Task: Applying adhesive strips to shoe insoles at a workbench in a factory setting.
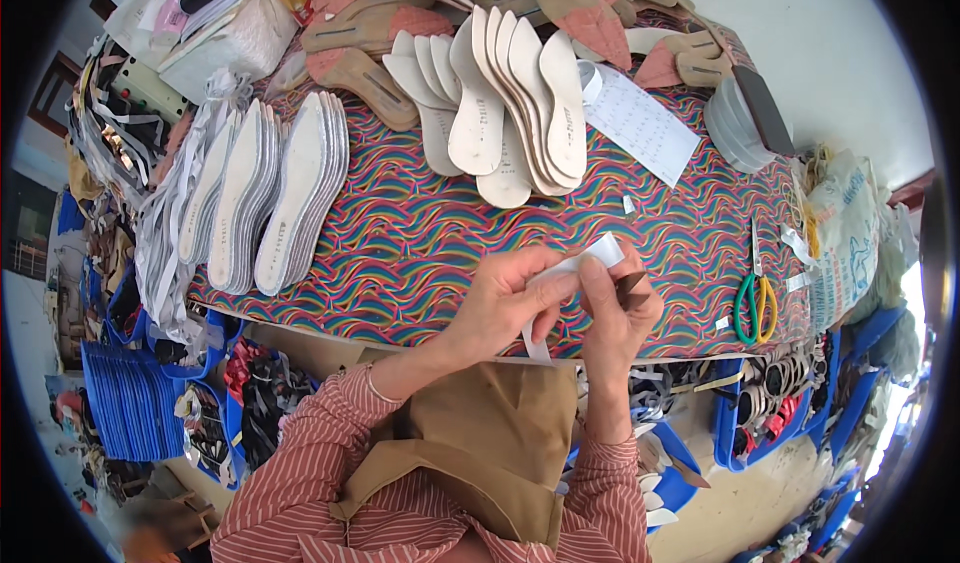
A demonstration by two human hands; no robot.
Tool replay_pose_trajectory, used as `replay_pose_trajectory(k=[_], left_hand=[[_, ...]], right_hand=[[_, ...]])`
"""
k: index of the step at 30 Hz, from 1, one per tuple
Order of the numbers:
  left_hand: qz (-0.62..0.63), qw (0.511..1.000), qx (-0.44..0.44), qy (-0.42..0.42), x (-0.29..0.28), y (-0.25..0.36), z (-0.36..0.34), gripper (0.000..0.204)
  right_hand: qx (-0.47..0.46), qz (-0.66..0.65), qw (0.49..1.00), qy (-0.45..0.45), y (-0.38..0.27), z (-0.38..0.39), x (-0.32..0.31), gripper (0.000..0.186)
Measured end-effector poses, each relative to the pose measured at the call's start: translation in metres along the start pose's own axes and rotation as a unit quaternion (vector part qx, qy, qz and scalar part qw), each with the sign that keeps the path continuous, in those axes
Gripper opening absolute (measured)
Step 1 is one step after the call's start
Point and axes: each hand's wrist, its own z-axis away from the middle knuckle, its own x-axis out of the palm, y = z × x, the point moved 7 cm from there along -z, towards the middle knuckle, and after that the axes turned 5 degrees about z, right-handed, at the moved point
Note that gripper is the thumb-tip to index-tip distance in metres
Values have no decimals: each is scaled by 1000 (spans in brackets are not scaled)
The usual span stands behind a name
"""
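Over the table's near edge, my left hand point(505, 298) and my right hand point(618, 313) meet with their fingers closed on a narrow white strip point(604, 251). One end of the strip sticks up between the fingertips, and another white length point(535, 341) hangs below my left hand. Against the fingers of my right hand rests a small dark brown piece point(631, 289); how it is held is partly hidden. Beyond my hands lie fanned-out cream insoles point(475, 123). Two more rows of insoles point(300, 193) stand at the left.
Green-and-yellow-handled scissors point(757, 303) lie at the right on the patterned tablecloth point(400, 233). A printed sheet point(642, 123) and a clear plastic tub point(738, 123) are farther back. Brown and pink shoe pieces point(370, 83) pile at the far edge. Blue crates point(130, 403) stand below the table.
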Motion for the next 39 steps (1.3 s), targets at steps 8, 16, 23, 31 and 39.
replay_pose_trajectory(k=[8, 16, 23, 31, 39], left_hand=[[-378, 900, 212, 51, -36, 66, -111, 25], [-652, 666, 356, 68, -56, 36, -121, 37], [-657, 693, 291, 55, -43, 43, -98, 41], [-743, 631, 162, 153, -25, 28, -171, 53], [-667, 702, 126, 214, -57, 22, -178, 44]], right_hand=[[25, 47, 998, -25, 31, -90, 7, 9], [126, 18, 989, -80, 70, -103, 13, 17], [177, 11, 981, -85, 77, -100, 11, 17], [199, 5, 980, -24, 74, -104, -3, 14], [161, 15, 987, -14, 76, -111, -8, 21]])
